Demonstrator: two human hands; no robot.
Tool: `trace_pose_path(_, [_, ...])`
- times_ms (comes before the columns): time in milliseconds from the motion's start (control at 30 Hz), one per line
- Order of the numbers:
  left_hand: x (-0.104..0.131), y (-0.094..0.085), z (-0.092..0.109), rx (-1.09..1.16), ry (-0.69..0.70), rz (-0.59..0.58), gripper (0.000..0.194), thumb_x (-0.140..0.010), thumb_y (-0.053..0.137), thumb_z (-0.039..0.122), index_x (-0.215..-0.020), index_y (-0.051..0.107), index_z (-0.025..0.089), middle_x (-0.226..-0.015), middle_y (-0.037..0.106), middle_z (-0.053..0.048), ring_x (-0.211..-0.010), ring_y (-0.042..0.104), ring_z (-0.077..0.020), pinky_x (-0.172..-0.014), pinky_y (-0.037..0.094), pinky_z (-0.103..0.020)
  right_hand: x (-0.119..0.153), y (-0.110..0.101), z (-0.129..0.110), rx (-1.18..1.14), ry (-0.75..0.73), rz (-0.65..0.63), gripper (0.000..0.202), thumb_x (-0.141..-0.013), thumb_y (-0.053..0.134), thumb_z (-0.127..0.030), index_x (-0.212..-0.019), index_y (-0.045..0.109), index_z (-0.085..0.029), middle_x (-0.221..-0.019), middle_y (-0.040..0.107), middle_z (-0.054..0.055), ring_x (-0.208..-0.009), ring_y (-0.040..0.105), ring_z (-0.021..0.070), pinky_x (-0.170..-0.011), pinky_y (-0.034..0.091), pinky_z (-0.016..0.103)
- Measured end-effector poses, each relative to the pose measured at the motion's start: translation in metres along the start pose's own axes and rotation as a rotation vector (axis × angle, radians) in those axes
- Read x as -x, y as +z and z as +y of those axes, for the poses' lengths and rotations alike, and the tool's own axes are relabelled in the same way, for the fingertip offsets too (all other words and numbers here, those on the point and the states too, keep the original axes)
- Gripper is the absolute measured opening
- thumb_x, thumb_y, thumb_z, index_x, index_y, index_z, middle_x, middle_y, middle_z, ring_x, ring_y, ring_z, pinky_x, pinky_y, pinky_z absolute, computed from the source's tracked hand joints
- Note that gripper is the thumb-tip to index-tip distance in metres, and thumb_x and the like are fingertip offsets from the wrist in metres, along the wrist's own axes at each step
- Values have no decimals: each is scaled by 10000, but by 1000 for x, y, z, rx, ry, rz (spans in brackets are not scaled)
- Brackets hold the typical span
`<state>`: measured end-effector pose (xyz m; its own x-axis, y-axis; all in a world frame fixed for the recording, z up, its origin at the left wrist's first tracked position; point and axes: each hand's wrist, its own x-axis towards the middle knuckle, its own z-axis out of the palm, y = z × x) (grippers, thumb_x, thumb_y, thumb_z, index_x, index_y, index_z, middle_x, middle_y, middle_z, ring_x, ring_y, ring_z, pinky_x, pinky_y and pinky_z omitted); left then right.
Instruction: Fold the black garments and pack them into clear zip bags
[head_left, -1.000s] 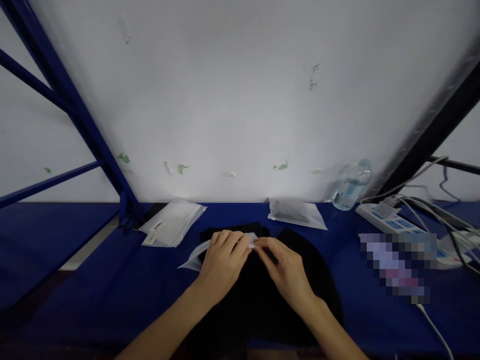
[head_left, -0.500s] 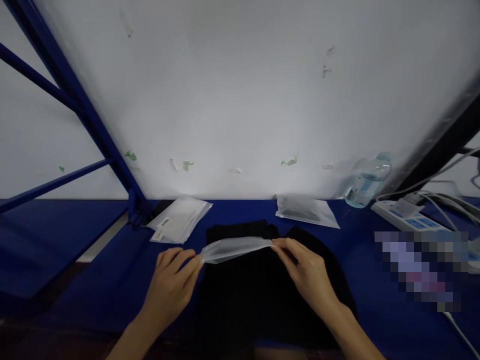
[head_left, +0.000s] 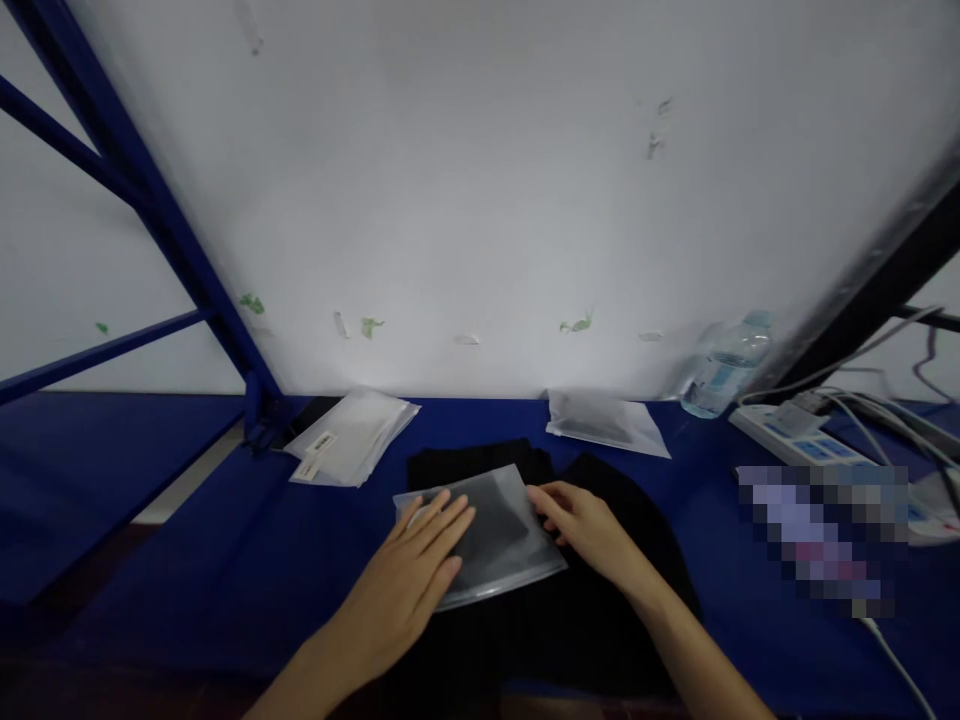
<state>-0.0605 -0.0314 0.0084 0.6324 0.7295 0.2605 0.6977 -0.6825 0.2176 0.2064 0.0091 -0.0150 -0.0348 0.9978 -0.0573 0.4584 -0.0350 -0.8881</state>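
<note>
A translucent plastic zip bag (head_left: pixel 504 540) lies flat on dark black fabric (head_left: pixel 472 650), a dark shape showing through it. Whether that shape is inside the bag or is the fabric underneath, I cannot tell. My left hand (head_left: pixel 409 575) is spread on the bag's left part, fingers stretched out and pressing on its surface. At the bag's right edge, the bent fingers of my right hand (head_left: pixel 589 525) are closed on the plastic; the thumb is partly hidden.
A stack of frosted bags with labels (head_left: pixel 352 435) lies at the back left of the blue table (head_left: pixel 225 560). Another filled bag (head_left: pixel 607 422) is at the back. A water bottle (head_left: pixel 727 370), power strip (head_left: pixel 795 435) and cables stand right. Blue metal frame (head_left: pixel 172 240) rises left.
The bag was stretched between both hands, seen nearly edge-on; now it lies flat on the fabric. My left hand has moved from pinching its left end to lying spread on it.
</note>
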Motion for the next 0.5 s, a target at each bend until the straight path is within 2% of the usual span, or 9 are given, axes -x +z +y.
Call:
trace_pose_path(133, [-12, 21, -1, -9, 24, -69, 552, -1001, 359, 255, -1511, 148, 270, -1534, 314, -41, -1413, 255, -216, -1133, 289, -490, -9, 8, -11, 289, -40, 33, 499, -768, 565, -653, -862, 702, -183, -800, 723, 92, -746, 685, 245, -628, 489, 319])
trace_pose_path(233, [-10, 33, -8, -18, 13, -77, 563, -1001, 358, 259, -1512, 123, 287, -1552, 263, -37, -1418, 235, -224, -1131, 283, -499, -12, 12, -13, 314, -23, -30, 466, -744, 602, -648, -725, 669, -187, -677, 691, 50, -643, 656, 206, -546, 423, 270])
trace_pose_path(333, [-8, 39, -12, -27, 18, -84, 574, -1000, 360, 263, -1512, 104, 305, -1559, 242, -34, -1421, 225, -238, -1127, 276, -517, -11, 21, -13, 231, -65, -40, 356, -750, 659, -526, -642, 597, -192, -630, 657, 7, -615, 627, 167, -514, 383, 231])
trace_pose_path(400, [-6, 42, -13, -43, -7, -74, 592, -998, 360, 280, -1516, 73, 298, -1567, 218, -38, -1428, 197, -252, -1123, 266, -538, -9, 26, -13, 95, -81, -37, 288, -776, 647, -449, -670, 574, -192, -657, 665, 0, -632, 631, 159, -524, 402, 221])
trace_pose_path(500, [-1, 50, -16, -76, -123, 21, 660, -990, 372, 312, -1522, -12, 242, -1574, 180, -84, -1432, 171, -282, -1102, 287, -567, -15, 17, -7, -168, -81, -70, 271, -795, 615, -460, -766, 579, -193, -723, 695, 6, -646, 655, 162, -532, 450, 222])
